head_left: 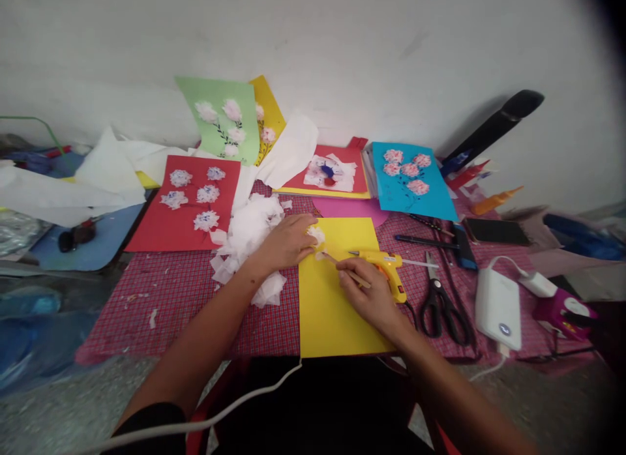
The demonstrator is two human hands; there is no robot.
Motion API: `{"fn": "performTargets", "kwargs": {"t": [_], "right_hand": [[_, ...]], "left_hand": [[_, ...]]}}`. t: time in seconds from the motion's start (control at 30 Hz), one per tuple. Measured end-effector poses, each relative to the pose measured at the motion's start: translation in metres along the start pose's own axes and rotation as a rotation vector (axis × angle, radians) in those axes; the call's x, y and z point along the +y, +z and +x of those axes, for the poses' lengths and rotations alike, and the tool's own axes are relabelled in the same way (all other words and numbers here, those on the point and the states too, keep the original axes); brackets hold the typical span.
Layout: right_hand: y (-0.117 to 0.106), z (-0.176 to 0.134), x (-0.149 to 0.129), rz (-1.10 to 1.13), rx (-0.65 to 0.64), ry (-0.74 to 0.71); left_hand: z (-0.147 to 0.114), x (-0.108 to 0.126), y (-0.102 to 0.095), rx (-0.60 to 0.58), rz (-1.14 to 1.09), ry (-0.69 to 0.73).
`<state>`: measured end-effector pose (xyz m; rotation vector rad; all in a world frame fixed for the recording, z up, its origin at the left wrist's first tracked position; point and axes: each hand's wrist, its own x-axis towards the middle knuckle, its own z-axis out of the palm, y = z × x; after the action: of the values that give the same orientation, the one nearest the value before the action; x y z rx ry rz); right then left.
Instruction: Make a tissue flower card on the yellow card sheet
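A yellow sheet of paper (332, 311) lies in front of me, with a small white tissue flower (317, 235) near its top left corner. My left hand (289, 243) rests over the sheet's left edge, fingers stretched out beside the flower. In my right hand (366, 292) is a thin wooden stick (360, 281), held like a pen. Its tip points at a small white tissue piece (320, 255) just below the flower; whether they touch I cannot tell. Close behind my right hand lies a yellow hot glue gun (386, 263). Left of the sheet is a pile of torn white tissue (254, 230).
Black scissors (440, 305), a blue cutter (463, 246) and a white power bank (499, 305) lie to the right. Flower cards stand or lie behind: red (161, 236), green (190, 93) and blue (435, 194). A white cable (244, 397) crosses in front of my lap.
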<state>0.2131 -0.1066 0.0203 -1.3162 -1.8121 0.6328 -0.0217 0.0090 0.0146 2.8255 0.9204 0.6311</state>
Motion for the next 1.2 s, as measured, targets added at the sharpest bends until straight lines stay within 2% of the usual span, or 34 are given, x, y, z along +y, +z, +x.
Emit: {"fn": "performTargets", "kwargs": {"t": [0.33, 0.63, 1.2], "right_hand": [[-0.001, 0.000, 0.001, 0.023, -0.002, 0.035], [0.000, 0.001, 0.000, 0.036, -0.005, 0.008], [0.011, 0.013, 0.003, 0.023, -0.023, 0.016]], "left_hand": [[0.008, 0.001, 0.012, -0.036, 0.051, 0.065], [0.010, -0.001, 0.014, 0.037, -0.013, -0.006], [0.010, -0.005, 0.018, 0.044, -0.009, -0.078]]}}
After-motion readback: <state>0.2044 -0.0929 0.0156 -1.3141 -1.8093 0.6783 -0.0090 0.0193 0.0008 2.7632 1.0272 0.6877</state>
